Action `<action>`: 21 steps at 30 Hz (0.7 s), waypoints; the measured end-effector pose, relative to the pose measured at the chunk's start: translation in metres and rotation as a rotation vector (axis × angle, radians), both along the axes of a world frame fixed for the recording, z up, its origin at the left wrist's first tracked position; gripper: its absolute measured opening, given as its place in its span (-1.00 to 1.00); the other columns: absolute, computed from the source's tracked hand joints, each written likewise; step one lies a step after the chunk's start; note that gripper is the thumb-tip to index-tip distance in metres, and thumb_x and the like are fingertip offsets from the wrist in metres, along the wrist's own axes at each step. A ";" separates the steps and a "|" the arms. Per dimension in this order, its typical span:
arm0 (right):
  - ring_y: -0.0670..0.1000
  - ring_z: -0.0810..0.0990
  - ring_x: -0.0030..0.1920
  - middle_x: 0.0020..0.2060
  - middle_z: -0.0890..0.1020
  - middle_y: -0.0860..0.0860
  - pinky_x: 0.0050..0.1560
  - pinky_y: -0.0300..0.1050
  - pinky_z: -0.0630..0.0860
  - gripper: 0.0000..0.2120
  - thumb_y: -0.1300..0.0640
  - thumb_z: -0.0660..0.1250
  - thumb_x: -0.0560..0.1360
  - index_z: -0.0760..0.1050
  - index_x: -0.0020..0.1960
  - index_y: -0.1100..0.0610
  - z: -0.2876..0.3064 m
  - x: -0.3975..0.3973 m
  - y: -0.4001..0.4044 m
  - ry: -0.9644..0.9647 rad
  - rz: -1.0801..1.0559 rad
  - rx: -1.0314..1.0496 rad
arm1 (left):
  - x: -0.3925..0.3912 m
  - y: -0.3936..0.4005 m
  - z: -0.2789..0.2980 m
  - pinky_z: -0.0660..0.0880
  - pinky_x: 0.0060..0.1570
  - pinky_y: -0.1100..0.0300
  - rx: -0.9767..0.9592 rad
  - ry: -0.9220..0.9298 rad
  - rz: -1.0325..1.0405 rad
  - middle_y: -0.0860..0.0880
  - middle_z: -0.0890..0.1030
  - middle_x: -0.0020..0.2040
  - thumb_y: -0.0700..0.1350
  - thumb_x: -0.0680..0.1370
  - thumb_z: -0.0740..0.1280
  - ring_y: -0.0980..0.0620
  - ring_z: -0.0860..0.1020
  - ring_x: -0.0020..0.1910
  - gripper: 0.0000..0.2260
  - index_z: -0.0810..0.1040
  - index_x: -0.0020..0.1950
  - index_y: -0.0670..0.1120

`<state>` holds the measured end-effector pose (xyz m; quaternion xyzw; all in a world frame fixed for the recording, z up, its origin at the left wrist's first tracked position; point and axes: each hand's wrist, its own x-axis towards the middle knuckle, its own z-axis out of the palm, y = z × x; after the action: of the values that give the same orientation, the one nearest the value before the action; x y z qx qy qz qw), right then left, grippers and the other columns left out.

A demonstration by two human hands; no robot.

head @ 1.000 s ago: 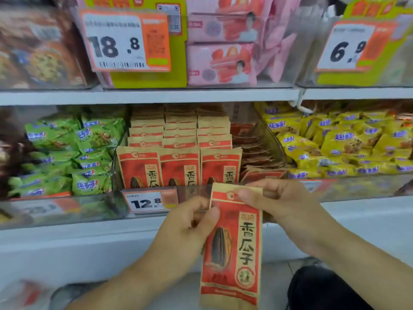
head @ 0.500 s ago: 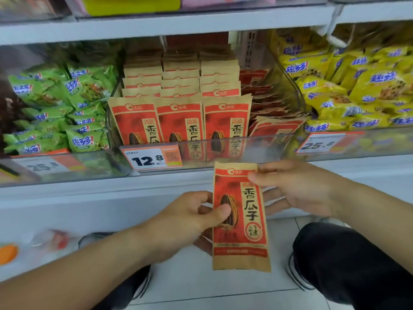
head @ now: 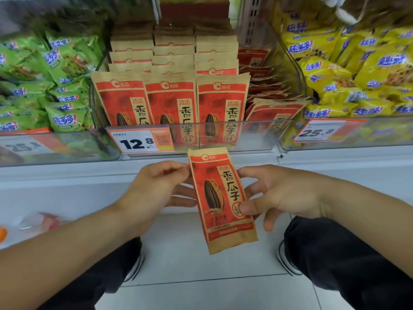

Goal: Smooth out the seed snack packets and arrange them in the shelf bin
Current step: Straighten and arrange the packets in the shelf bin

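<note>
You hold one seed packet [head: 220, 198] upright in front of you, below the shelf bin [head: 297, 63], its printed face toward you and its top tipped slightly to your left. Your left hand [head: 156, 189] pinches the packet's upper left edge, thumb on the front near the top and fingers curled behind it. Your right hand [head: 283, 195] pinches the lower right part, with the thumb pressed on the round emblem on the front and the other fingers loosely bent beside and behind the packet. The packet hangs over the floor tiles [head: 201, 271], clear of the shelf's white front edge [head: 67, 175]. In the clear bin above stand three rows of matching packets [head: 172, 97], upright and facing you, with more lined up behind them; to their right inside the same bin lies a looser pile of packets [head: 270, 90], leaning and stacked flat. A price tag [head: 139, 142] reading 12.8 sits on the bin's front. Green snack bags [head: 55, 86] fill the bin to the left and yellow snack bags [head: 362, 74] the bin to the right. Your knees in dark trousers [head: 348, 253] frame the floor below.
</note>
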<state>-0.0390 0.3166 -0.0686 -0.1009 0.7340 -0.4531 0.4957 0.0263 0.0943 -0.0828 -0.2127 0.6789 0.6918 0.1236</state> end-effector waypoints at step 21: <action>0.05 0.67 -0.33 -0.30 0.66 0.07 -0.21 0.08 0.64 -0.83 0.12 0.28 0.61 0.51 -0.12 0.17 0.000 0.019 -0.024 0.552 0.007 -0.020 | 0.012 0.019 0.001 0.57 -0.33 0.25 -0.297 0.223 -0.128 -0.09 0.68 -0.36 -0.23 0.53 0.40 -0.01 0.67 -0.37 -0.88 0.67 -0.20 -0.13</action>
<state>-0.0196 0.2927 -0.0684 -0.2281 0.8365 -0.4139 0.2774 0.0386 0.1133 -0.0822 -0.1068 0.7952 0.5940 0.0586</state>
